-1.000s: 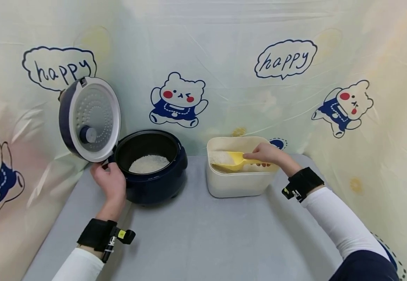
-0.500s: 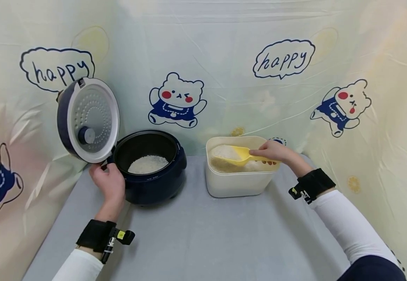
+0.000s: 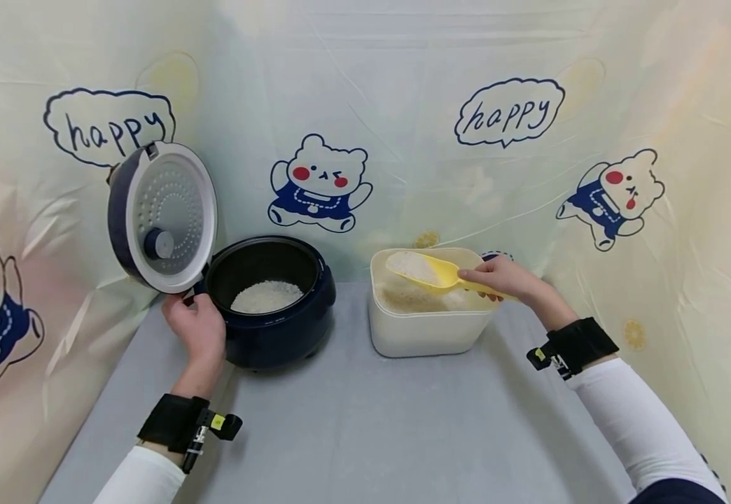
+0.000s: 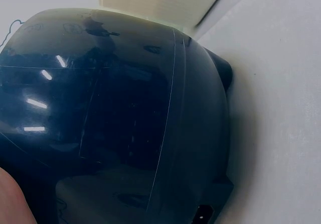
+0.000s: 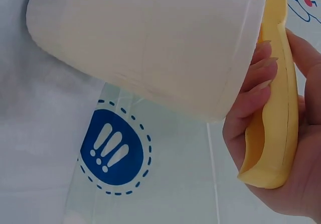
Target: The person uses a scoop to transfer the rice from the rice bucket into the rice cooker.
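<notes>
Rice heaps the yellow scoop (image 3: 431, 271), held just above the white container (image 3: 425, 332) by the right hand (image 3: 505, 278), whose fingers curl round its handle. Left hand (image 3: 197, 329) grips the dark blue rice cooker (image 3: 277, 329) at its side, beneath the raised lid (image 3: 162, 215), on the grey table (image 3: 353, 427).

Two hands, one cooker, one tub, one scoop on a grey table.
Counted here: one dark blue rice cooker (image 3: 271, 301) with one raised lid (image 3: 164, 217); one cream tub (image 3: 425, 325); one yellow scoop (image 3: 435, 271); one left hand (image 3: 195, 329), one right hand (image 3: 507, 278); two black wrist straps (image 3: 173, 420); two full "happy" bubbles (image 3: 509, 112).
</notes>
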Available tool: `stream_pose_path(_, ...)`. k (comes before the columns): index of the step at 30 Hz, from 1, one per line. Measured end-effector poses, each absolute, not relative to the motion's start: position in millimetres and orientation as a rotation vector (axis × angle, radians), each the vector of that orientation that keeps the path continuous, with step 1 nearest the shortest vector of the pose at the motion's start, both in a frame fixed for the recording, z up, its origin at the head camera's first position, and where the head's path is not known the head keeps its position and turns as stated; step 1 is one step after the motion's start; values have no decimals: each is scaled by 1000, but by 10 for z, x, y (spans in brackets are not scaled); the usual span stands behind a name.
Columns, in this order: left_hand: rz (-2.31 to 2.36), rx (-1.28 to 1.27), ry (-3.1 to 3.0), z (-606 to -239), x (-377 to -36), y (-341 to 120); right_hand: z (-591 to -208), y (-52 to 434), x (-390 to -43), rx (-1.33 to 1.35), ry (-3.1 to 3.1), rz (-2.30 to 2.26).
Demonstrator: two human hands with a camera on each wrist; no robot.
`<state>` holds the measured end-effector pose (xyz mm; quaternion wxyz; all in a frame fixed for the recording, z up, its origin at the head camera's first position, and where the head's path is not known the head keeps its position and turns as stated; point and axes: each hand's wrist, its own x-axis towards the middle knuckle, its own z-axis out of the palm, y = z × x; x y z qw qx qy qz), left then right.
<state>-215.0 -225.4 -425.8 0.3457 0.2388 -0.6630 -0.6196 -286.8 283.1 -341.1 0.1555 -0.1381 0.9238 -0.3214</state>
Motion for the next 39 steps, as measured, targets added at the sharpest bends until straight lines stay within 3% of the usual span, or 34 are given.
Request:
stream_pose_path(18, -1608, 597, -1720, -4254, -2147, -2236, -3332, 2434, -2948, -459, 2611, -949)
stream_pose_path(39, -1558, 623, -1739, -4248, -2174, -2270, -2776, 1187, -3140, -558, 2560, -754)
